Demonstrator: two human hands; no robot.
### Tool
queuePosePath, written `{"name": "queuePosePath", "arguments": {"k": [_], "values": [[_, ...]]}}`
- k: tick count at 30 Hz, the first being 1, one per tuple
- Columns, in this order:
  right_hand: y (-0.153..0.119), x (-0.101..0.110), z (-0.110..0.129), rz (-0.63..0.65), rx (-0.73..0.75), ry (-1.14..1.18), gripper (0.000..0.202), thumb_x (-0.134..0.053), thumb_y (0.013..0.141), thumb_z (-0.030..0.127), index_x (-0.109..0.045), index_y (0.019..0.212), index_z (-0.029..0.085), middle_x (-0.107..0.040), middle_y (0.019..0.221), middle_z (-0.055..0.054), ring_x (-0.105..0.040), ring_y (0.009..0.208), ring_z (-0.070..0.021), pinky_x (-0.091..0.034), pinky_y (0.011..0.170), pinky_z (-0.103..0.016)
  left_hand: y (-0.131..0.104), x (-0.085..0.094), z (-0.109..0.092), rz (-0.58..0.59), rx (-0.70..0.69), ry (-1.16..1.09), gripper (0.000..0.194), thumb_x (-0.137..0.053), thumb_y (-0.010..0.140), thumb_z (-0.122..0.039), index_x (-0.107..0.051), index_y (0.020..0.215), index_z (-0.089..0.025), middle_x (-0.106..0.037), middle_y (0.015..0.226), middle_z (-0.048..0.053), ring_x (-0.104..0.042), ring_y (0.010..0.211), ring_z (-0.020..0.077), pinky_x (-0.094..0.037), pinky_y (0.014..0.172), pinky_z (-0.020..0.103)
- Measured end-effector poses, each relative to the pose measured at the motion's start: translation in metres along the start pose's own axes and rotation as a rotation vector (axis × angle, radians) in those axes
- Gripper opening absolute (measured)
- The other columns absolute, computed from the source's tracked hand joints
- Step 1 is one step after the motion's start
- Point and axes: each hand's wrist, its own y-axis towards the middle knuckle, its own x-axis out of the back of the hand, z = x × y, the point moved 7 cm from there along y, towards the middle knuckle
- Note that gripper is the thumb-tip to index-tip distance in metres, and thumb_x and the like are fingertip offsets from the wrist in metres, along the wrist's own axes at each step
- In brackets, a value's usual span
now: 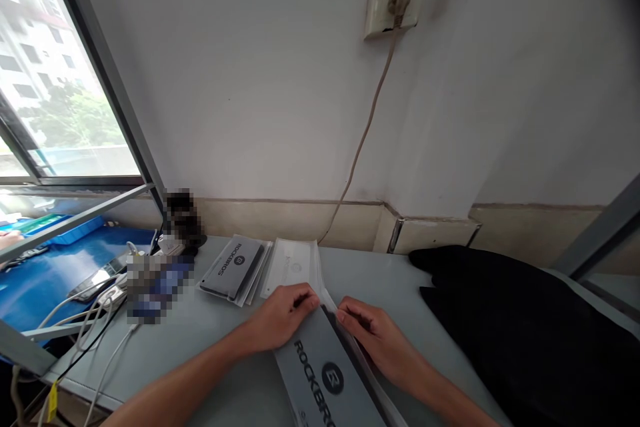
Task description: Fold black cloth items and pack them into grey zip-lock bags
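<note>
A grey ROCKBROS package (320, 367) lies at the bottom centre, its lower end cut off by the frame. My left hand (285, 317) is closed on its top left edge, thumb toward the upper corner. On the other side, my right hand (375, 333) pinches the clear plastic along the package's right edge. Just beyond my hands lies a clear bag with white printing (293, 267). To its left rests a small stack of packages, with a grey ROCKBROS one (235, 268) on top.
A black cloth (520, 327) covers the right side of the grey table (200, 353). Cables and a power strip (114, 293) lie at left, near a blurred patch. A plugged-in cord (367, 127) hangs down the wall. At the far left edge, another person's hand (9, 239) shows above a blue surface.
</note>
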Motion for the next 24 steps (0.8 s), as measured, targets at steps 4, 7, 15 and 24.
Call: {"name": "queuePosePath", "arguments": {"k": [4,7,15,24], "values": [[0.0,0.01,-0.001,-0.008,-0.035,-0.025,0.046,-0.052,0.099,0.06,-0.047,0.071,0.024,-0.039,0.062,0.006,-0.036,0.053,-0.0118,-0.031,0.05,-0.025,0.003,0.057,0.008,-0.265,0.014,0.113,0.042,-0.038,0.107,-0.053,-0.055,0.085,-0.021,-0.056,0.077,-0.001,-0.052,0.072,0.0172,-0.036,0.066,0.027],[-0.001,0.018,-0.006,-0.002,-0.097,-0.05,0.046,-0.051,0.098,0.061,-0.046,0.07,0.024,-0.045,0.053,0.007,-0.037,0.043,-0.0106,-0.032,0.046,-0.025,0.002,0.093,0.018,-0.429,0.041,0.229,0.042,-0.035,0.108,-0.053,-0.056,0.089,-0.023,-0.058,0.076,0.0,-0.055,0.071,0.0199,-0.037,0.066,0.029],[-0.002,0.03,0.013,-0.091,0.082,-0.122,0.038,-0.048,0.102,0.061,-0.065,0.102,0.027,-0.062,0.096,-0.005,-0.056,0.079,-0.0193,-0.045,0.064,-0.029,0.006,0.075,0.016,-0.376,-0.037,0.092,0.044,-0.036,0.107,-0.055,-0.054,0.085,-0.022,-0.059,0.082,0.001,-0.055,0.077,0.0195,-0.042,0.071,0.028],[-0.007,0.002,0.017,0.093,0.062,0.075,0.031,-0.057,0.101,0.054,-0.07,0.103,0.026,-0.059,0.086,0.0,-0.052,0.074,-0.0164,-0.046,0.067,-0.028,-0.002,-0.003,0.01,-0.168,-0.018,0.1,0.039,-0.035,0.109,-0.047,-0.058,0.09,-0.022,-0.063,0.079,-0.002,-0.056,0.071,0.0167,-0.038,0.068,0.027]]}}
